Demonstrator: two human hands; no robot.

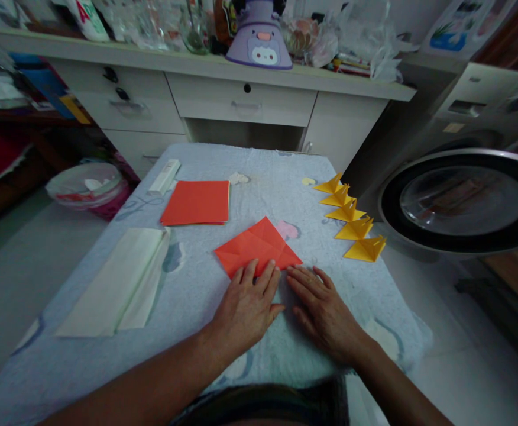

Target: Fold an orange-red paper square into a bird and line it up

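Left hand [246,307]: bare, no glove, ring or watch seen; forearm uncovered along its whole visible length, running off toward 7 o'clock; no sleeve edge in frame. Right hand [325,312]: bare likewise; no ring or strap made out; forearm uncovered, leaving frame toward 5 o'clock; wrist clear of any cuff. Nails short, unpainted so far as the dim light allows. At 6 o'clock, a dark band of clothing at the torso; fabric and colour too shadowed to tell.

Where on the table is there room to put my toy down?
Bare cloth lies between the white folded sheet and the left hand, and behind the folded red paper, before the red stack. The right edge is crowded with yellow paper shapes.
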